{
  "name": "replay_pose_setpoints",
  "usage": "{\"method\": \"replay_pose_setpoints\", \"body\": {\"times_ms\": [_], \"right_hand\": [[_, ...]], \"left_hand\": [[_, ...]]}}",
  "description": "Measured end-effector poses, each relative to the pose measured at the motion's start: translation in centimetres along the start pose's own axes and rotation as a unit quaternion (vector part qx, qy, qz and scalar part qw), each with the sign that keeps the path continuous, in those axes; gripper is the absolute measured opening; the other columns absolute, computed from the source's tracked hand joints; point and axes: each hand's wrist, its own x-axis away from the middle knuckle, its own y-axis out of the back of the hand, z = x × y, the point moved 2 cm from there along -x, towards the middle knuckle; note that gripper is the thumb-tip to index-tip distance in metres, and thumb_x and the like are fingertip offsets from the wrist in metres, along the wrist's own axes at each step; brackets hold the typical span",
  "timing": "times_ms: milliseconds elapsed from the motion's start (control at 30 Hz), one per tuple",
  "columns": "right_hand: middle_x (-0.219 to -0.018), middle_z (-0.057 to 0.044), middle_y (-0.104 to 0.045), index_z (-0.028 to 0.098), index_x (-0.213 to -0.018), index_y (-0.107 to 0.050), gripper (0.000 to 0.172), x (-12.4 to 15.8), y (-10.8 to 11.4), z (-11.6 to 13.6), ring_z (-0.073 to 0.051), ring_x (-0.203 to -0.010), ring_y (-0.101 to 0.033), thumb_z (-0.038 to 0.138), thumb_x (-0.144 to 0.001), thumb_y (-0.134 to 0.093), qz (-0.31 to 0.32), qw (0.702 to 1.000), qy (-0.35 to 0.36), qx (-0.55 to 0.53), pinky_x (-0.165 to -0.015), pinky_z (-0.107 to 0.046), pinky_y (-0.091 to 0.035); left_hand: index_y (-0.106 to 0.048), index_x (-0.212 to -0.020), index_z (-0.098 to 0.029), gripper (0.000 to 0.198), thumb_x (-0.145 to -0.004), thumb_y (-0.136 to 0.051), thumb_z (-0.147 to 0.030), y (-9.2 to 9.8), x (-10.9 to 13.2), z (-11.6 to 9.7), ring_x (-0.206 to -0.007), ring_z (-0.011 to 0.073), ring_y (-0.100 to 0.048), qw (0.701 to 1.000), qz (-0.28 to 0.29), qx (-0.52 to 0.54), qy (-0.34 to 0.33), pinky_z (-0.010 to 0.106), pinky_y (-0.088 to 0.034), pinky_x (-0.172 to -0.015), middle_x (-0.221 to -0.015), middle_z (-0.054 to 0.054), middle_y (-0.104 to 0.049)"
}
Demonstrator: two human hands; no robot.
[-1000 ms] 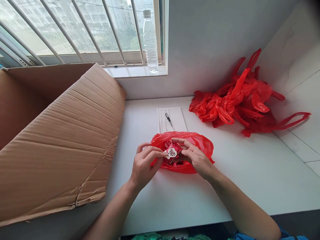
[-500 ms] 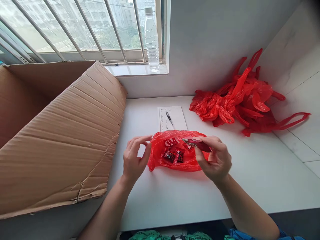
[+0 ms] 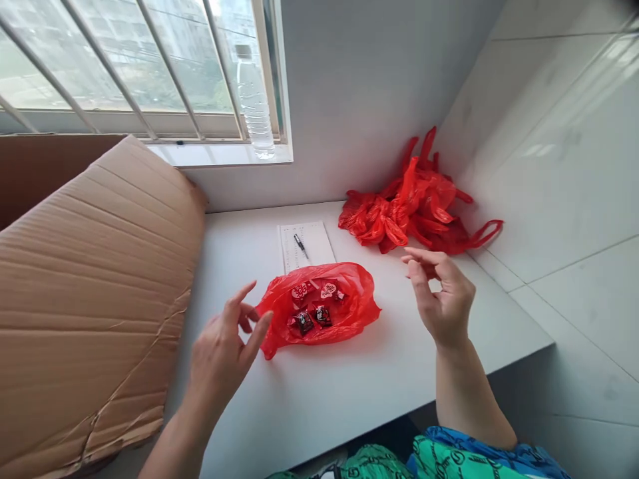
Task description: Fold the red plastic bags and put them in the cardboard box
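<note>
A red plastic bag (image 3: 357, 319) lies open on the white table with its mouth facing up. Inside it are several small wrapped sweets (image 3: 322, 316), some dark and some red, and a red packet with pale print (image 3: 301, 291). My left hand (image 3: 222, 346) is open at the bag's left end, thumb and fingers apart, its thumb tip overlapping the bag's edge in view. To the right of the bag, my right hand (image 3: 442, 293) is raised and holds nothing visible, its fingers loosely bent with the thumb tip close to them.
A large cardboard box (image 3: 100, 279) stands on the left. Behind the bag a pen (image 3: 301, 245) rests on a printed sheet (image 3: 319, 243). More red plastic bags (image 3: 399, 206) are heaped by the wall. A clear bottle (image 3: 257, 110) stands on the windowsill (image 3: 210, 156).
The red packet that was in my right hand is no longer there, and that hand has moved right, away from the bag. My left hand has opened wider. The view has swung right.
</note>
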Motion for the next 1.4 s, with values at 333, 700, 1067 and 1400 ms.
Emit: {"method": "replay_pose_setpoints", "body": {"times_ms": [333,700,1067,1400], "right_hand": [[-0.111,-0.007,-0.067,0.027,-0.138,-0.051,0.055,5.3,-3.8,-5.5,-0.021,-0.093,-0.062,0.057,-0.092,-0.049,0.349,0.822,-0.373,-0.252,-0.079,-0.036,-0.051],[-0.078,0.000,-0.062,0.021,-0.083,-0.064,0.026,-5.9,-0.2,-3.0,-0.014,-0.069,-0.055,0.045,-0.079,-0.073,0.272,0.910,-0.200,-0.241,-0.062,-0.028,-0.045],[-0.071,0.002,-0.058,0.024,-0.073,-0.049,0.031,-9.4,-6.0,3.2,-0.016,-0.075,-0.064,0.049,-0.092,-0.051,0.137,0.806,-0.187,-0.544,-0.083,-0.039,-0.057],[-0.124,-0.007,-0.064,0.031,-0.136,-0.050,0.055,-6.9,-9.6,5.7,-0.019,-0.097,-0.067,0.045,-0.085,-0.067,0.279,0.814,-0.119,-0.496,-0.093,-0.042,-0.055]], "left_hand": [[-0.049,-0.120,-0.025,0.039,-0.087,-0.052,-0.046,-1.5,3.9,2.0,-0.063,0.0167,-0.062,0.990,0.101,-0.036,0.091,0.024,-0.040,-0.050,-0.091,0.001,-0.067],[-0.064,-0.100,-0.021,0.028,-0.076,-0.078,-0.026,4.8,-1.1,-2.6,-0.082,0.0134,-0.062,0.881,-0.249,0.393,0.088,0.020,-0.051,-0.065,-0.089,0.002,-0.064],[-0.063,-0.101,-0.021,0.021,-0.082,-0.073,-0.024,7.4,-8.5,-7.0,-0.092,0.0126,-0.063,0.806,-0.368,0.462,-0.049,0.026,-0.052,-0.082,-0.095,0.002,-0.064],[-0.065,-0.118,-0.023,0.029,-0.091,-0.062,-0.033,5.0,-8.9,-7.9,-0.109,0.0217,-0.063,0.863,-0.061,0.495,-0.081,0.033,-0.052,-0.093,-0.115,0.009,-0.067]]}}
